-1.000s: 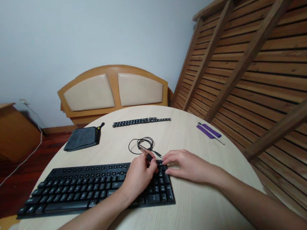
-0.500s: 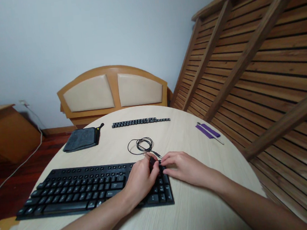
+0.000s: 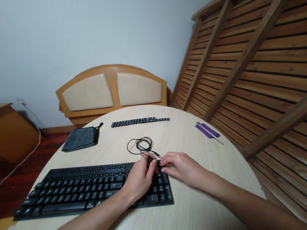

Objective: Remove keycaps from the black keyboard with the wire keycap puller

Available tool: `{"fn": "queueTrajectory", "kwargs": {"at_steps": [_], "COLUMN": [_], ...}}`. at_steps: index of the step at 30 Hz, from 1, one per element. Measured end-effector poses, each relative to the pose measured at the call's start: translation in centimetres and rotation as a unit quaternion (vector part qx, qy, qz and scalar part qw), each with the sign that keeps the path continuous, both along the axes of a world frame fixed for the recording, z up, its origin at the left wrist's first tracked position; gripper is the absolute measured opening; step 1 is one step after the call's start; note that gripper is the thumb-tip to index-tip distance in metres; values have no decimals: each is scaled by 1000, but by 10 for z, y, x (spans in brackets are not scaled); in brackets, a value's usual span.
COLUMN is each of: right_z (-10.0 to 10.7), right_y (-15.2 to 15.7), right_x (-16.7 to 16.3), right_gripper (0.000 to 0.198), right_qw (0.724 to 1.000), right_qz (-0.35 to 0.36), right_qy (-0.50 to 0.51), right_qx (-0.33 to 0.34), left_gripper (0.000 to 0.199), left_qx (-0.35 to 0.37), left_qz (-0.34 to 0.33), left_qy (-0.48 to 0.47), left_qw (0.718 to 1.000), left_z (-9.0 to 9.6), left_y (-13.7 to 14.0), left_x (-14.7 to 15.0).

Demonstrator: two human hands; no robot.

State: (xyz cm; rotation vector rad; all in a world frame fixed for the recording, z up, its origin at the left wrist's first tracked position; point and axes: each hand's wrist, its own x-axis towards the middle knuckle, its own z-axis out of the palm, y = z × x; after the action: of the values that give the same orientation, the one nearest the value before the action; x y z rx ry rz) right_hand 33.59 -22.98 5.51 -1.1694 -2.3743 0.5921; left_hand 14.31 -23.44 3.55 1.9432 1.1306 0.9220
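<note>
The black keyboard [image 3: 78, 207] lies flat across the near left of the table, with keycaps gone from its upper rows. Over its number pad, my left hand [image 3: 139, 175] is closed on what looks like a keycap puller [image 3: 149, 160], a small dark handle with thin wires pointing away. Beside it, my right hand [image 3: 182, 165] pinches with thumb and fingertips at the keyboard's top right corner; anything between those fingertips is too small to make out. A coiled black cable [image 3: 144, 144] rests just behind the hands.
Loose keycaps [image 3: 132, 122] stand in rows at the table's back. A grey zip pouch [image 3: 80, 138] sits at the back left. Purple strips [image 3: 206, 130] and a thin metal tool [image 3: 218, 140] lie on the right. Wooden slats [image 3: 260, 63] lean beyond the table [image 3: 206, 204].
The dark handle has tilted slightly within my left hand, which has shifted a little left. My right hand stays nearly in place. The view has moved slightly.
</note>
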Motion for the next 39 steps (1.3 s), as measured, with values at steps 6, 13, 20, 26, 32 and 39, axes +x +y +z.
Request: {"fn": "queueTrajectory", "kwargs": {"at_steps": [6, 13, 20, 26, 32, 39], "right_z": [4, 11, 0, -12, -25, -42], "right_y": [-1, 7, 66, 132, 177, 215], "right_x": [2, 14, 55, 81, 90, 98], "right_gripper": [12, 18, 19, 21, 22, 22], "right_qw": [1000, 999, 982, 958, 948, 939], "right_qz": [2, -13, -171, -263, -287, -309], "right_qy": [-2, 32, 51, -49, -84, -96], "right_qx": [-13, -27, 61, 100, 113, 120], "left_gripper": [16, 18, 22, 20, 19, 21], "left_qx": [-28, -39, -43, -57, -56, -71], "left_qz": [7, 53, 48, 33, 27, 29], "left_qy": [-37, -63, -63, -53, -56, -43], "left_qw": [999, 996, 996, 996, 997, 996], "left_z": [0, 0, -2, -2, 0, 0], "left_y": [2, 4, 4, 4, 3, 3], "left_x": [0, 3, 3, 2, 2, 2]}}
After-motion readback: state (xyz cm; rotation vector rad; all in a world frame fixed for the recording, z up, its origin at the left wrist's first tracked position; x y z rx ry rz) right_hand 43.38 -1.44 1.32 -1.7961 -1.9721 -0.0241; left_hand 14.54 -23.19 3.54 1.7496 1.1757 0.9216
